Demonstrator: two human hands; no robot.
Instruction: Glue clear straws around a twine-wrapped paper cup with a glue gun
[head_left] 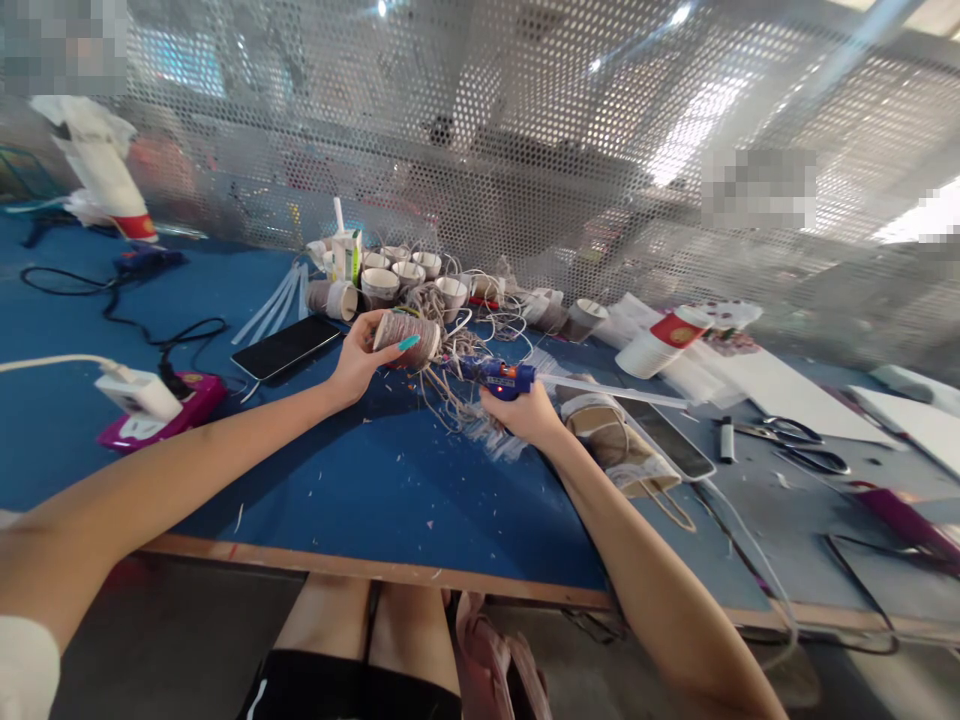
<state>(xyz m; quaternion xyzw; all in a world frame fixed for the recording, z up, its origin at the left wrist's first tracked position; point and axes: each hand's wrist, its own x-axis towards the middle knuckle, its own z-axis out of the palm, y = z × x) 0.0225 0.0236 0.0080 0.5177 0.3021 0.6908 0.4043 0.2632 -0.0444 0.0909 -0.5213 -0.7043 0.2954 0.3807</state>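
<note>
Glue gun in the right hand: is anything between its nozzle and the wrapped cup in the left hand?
Nothing visible blocks the way: the glue gun in the right hand points at the wrapped cup in the left hand. Loose cord lies bunched below that gap; whether a strand crosses it is too blurred to tell.

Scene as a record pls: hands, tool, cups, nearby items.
left_hand: left hand holding cord-wrapped cup, tipped sideways
right_hand: right hand gripping blue glue gun
glue_stick: clear glue stick protruding from gun's rear
nozzle: pointed toward cup; contact unclear
cups_behind: cluster of wrapped cups, mostly upright
left_side: black smartphone, magenta power strip
right_side: scissors, white-and-red paper cups
surface: blue tabletop, scattered scraps
</note>
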